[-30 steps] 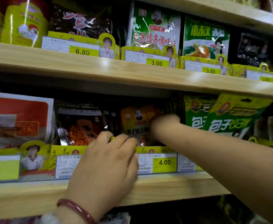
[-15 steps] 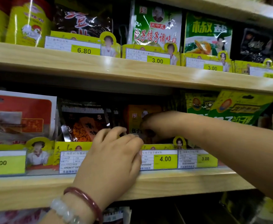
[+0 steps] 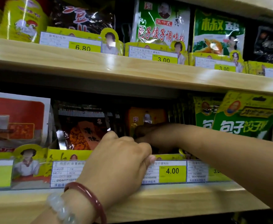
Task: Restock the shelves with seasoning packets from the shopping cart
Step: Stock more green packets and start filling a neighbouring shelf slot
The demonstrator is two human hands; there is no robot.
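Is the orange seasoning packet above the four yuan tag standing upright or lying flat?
Upright. The orange packet stands on edge facing out, its printed front visible above the right hand reaching across its lower part.

glossy film, pale wood

the seasoning packets (image 3: 160,25) are shiny plastic film that catches the light. the shelf edge (image 3: 132,70) looks like smooth, pale wood grain with a slight sheen. the price tags (image 3: 165,171) are paper behind clear glossy plastic. a polished red bangle (image 3: 90,199) gleams.
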